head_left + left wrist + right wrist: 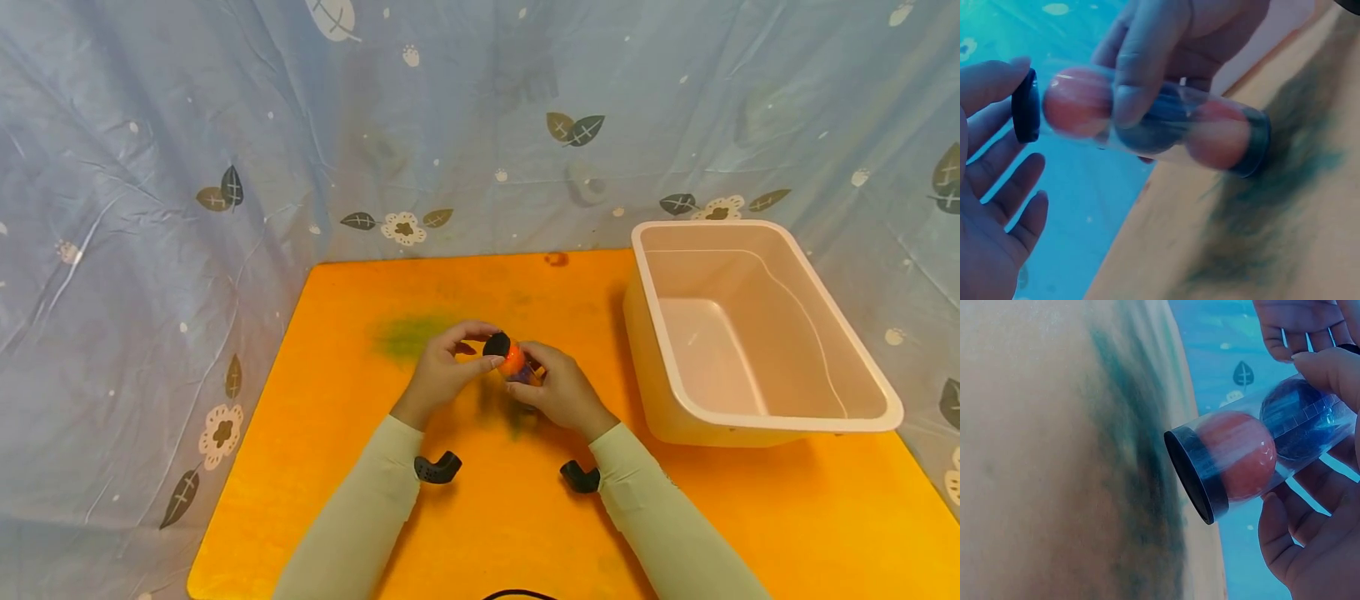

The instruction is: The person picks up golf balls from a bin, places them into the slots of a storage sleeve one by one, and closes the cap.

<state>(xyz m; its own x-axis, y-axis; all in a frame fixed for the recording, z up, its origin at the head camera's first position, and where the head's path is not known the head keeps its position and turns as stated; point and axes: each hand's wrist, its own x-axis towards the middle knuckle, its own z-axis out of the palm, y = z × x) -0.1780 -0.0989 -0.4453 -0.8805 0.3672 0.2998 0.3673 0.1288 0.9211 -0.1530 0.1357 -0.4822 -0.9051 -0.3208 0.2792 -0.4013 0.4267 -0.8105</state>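
Note:
A clear plastic tube (1175, 100) holds a row of balls: an orange ball (1077, 103), a dark blue or purple ball (1297, 419) and another orange ball (1238, 456). My right hand (561, 390) grips the tube around its middle, thumb on one side and fingers on the other. At the tube's upper left end, my left hand (442, 375) pinches a black cap (1026, 106) between thumb and fingertips, its other fingers spread. Whether this cap is seated or just off the rim I cannot tell. A second black cap (1194, 478) closes the opposite end.
A large pale pink plastic tub (712, 417) stands on the right of the orange table (330, 350). Green and dark smudges mark the tabletop. Black curved pieces (438, 468) stick out from both sleeves. A patterned blue curtain (465, 125) hangs behind and beside the table.

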